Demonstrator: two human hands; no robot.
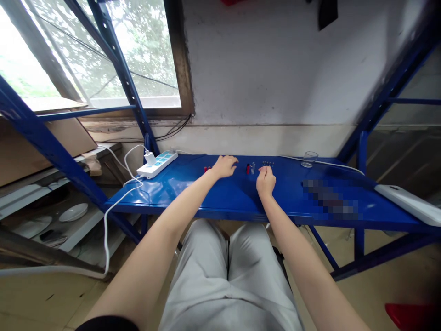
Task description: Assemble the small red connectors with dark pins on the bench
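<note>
Near the middle of the blue desk (291, 197), between the two hands, a small red piece (248, 168) and a small clear piece (253, 168) sit side by side; cannot tell if they touch. Just past the right hand (266, 180), a group of tiny pins (268, 163) is on the desk, too small to identify. More red bits (206, 169) lie just beside the left hand (225, 166), on its outer side, partly hidden by it.

Left hand: palm down, fingers bent and apart from the thumb, nothing seen in the grip. Right hand: fingers look drawn in near the pins, but cannot tell if they are clamped on anything.

Step in hand, as judged: close work on small pieces, right hand nearer the pins, left hand free. A next move here calls for a fine fingertip pinch and a light touch, since a brush of the knuckles could scatter or tip the little parts.

Further out: a clear cup (309, 159) at the back right, a thing masked by pixel blocks (330, 200) in front of it, a white object (409, 203) at the right end. At the left end, a white power strip (158, 164) with a plug (149, 157) in it. Beyond that, a white plate (73, 212) on a low shelf (74, 236).
</note>
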